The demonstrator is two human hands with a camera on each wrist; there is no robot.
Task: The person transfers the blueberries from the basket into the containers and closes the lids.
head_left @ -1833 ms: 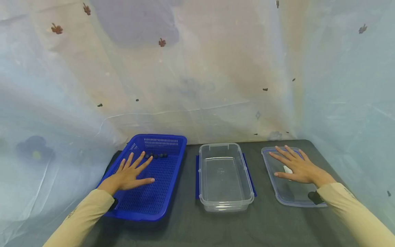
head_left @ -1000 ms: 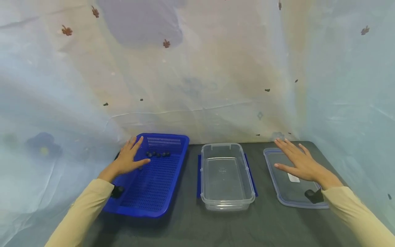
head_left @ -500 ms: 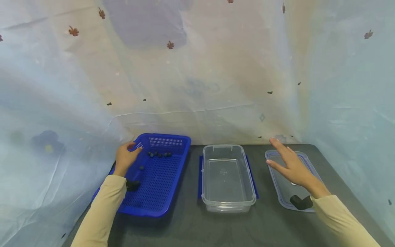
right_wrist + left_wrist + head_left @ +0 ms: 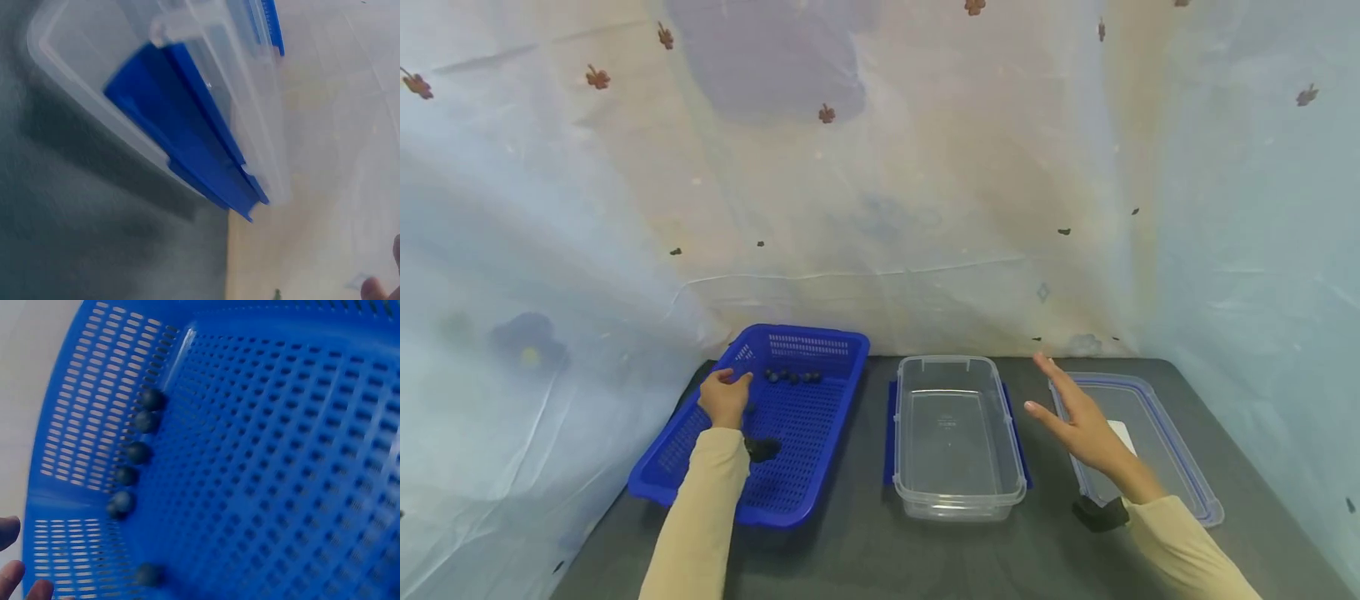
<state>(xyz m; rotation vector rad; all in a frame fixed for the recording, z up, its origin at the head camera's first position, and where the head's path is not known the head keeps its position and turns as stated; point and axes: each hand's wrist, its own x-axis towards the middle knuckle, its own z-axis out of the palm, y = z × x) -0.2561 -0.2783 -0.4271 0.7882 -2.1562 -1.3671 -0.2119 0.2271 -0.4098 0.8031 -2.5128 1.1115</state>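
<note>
My left hand (image 4: 726,400) hovers over the left side of a blue perforated plastic basket (image 4: 842,408), thumb and fingers loosely bent and apart, with nothing seen between them. Several small dark round fruits (image 4: 793,377), like blueberries, lie along the basket's far end. In the left wrist view, another dark fruit (image 4: 150,574) sits apart from that row, and fingertips (image 4: 9,575) show at the left edge. My right hand (image 4: 1086,429) is held in the air with fingers extended, between a clear rectangular container (image 4: 955,433) and a clear lid (image 4: 1172,450).
Beneath the clear container is a blue flat-sided piece (image 4: 891,433), partly hidden. A white label (image 4: 1122,435) shows on the lid. A dark grey cloth (image 4: 850,558) covers the table, and a patterned sheet (image 4: 880,167) hangs behind it.
My left hand has gone from spread fingers to loosely bent ones and shifted right over the basket. The right hand has moved left from above the lid toward the container.
</note>
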